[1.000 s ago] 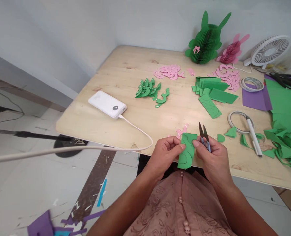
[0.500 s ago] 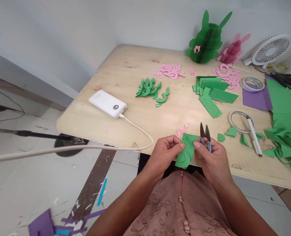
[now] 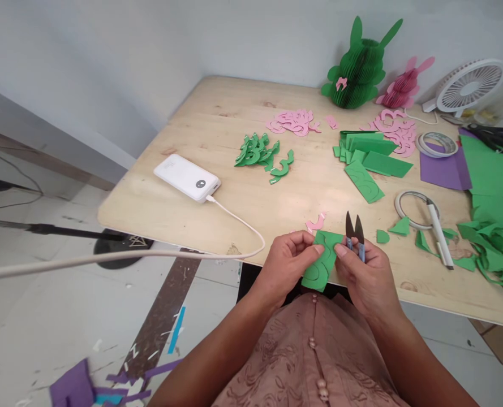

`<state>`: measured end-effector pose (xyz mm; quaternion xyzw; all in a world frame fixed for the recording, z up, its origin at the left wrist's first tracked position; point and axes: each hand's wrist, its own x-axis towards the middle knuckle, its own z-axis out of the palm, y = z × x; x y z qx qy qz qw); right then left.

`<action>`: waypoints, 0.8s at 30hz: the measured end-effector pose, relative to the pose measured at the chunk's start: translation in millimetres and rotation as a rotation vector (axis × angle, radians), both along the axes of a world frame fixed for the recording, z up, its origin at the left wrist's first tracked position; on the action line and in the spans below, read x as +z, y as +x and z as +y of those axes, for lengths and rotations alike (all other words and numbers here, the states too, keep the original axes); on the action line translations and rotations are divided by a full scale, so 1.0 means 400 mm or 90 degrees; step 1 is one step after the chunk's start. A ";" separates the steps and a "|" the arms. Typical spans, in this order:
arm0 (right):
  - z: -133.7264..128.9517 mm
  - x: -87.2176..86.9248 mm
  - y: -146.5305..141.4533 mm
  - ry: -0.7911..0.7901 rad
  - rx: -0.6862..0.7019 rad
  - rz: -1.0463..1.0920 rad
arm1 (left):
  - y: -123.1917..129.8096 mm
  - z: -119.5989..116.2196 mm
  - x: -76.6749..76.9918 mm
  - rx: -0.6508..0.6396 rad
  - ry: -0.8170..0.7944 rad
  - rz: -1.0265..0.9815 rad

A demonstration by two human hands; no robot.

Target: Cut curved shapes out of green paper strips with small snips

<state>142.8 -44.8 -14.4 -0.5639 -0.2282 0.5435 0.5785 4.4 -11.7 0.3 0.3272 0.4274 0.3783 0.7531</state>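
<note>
Pinches a flat green paper piece marked with curved dark lines [image 3: 324, 261] in left hand [image 3: 289, 264] and right hand [image 3: 369, 278], above the front edge of the pale wooden table [image 3: 158, 212].

Has left thumb laid over the paper's upper left part, with fingers behind; has right thumb pressed to its upper right edge. Also holds in the right hand small snips with dark pointed blades and blue handles [image 3: 360, 234], blades parted and aimed away from the body. Has just beyond the paper a curved pink paper cut-out [image 3: 318, 223]; farther off, a heap of scalloped green paper cut-outs [image 3: 254, 151] and a stack of green paper strips [image 3: 381, 163]. To the right, has a slim white marker [image 3: 440, 236] lying across a thin pale ring [image 3: 398, 208], near tangled green paper scraps [image 3: 495, 254].
</note>
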 end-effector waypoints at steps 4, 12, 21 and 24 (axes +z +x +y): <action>0.002 0.006 0.000 0.011 0.020 0.005 | 0.003 -0.001 0.002 -0.010 0.006 0.007; 0.007 0.010 0.002 0.031 0.045 0.048 | 0.008 -0.004 0.009 -0.003 -0.016 0.003; 0.006 0.008 0.001 0.025 0.045 0.040 | 0.009 -0.006 0.012 0.000 -0.021 -0.005; 0.007 0.010 0.000 0.024 0.048 0.036 | 0.008 -0.006 0.013 0.001 -0.018 0.003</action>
